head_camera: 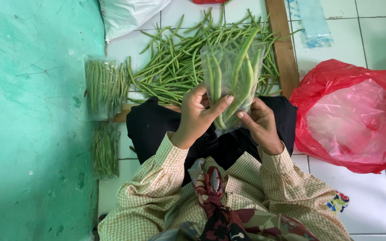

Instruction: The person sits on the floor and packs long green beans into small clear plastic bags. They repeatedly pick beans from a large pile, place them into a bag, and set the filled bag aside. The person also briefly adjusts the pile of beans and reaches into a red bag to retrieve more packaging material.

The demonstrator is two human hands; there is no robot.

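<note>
Checked sleeves (166, 178) nearest. Left hand (197, 117), right hand (259, 125) both clasp clear bag of green beans (232, 76) at base. Likely light, slippery film; beans stiff, snappable. Support from below.

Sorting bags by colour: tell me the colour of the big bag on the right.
Red plastic bag, seen in the head view.

A red plastic bag (354, 120) lies crumpled on the white tiled floor (371, 205), just beside a wooden plank (283, 47). Two filled clear packets of green beans (105, 87) rest against the green wall (27, 134) — one below the other — with a white sack (128, 15) near the top edge.
</note>
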